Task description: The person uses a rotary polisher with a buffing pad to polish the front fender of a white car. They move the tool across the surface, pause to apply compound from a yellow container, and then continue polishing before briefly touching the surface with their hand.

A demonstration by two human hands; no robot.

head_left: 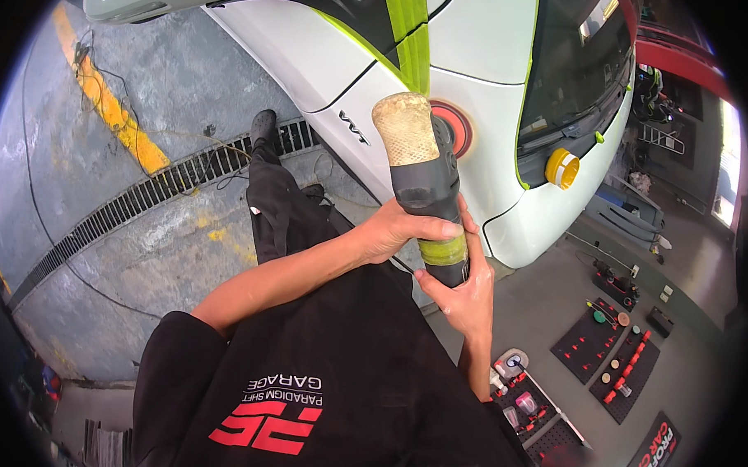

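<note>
I hold a polisher [425, 184], black with a green band and a worn, pale tan grip cover on its head end. My left hand [389, 227] wraps around the body from the left, thumb across the top. Lower down, my right hand [469, 293] grips the rear part beside the green band. The red-orange pad [462, 125] meets the white car panel [475, 167], partly hidden by the tool's head. Green masking tape [412, 49] runs along the panel gaps and window edge.
A yellow tape roll [562, 168] sits on the car below the dark glass. A drain grate [170, 183] and loose cables [31, 180] cross the floor at left. At lower right are a tool cart [561, 433] and pegboards [580, 352] with red holders.
</note>
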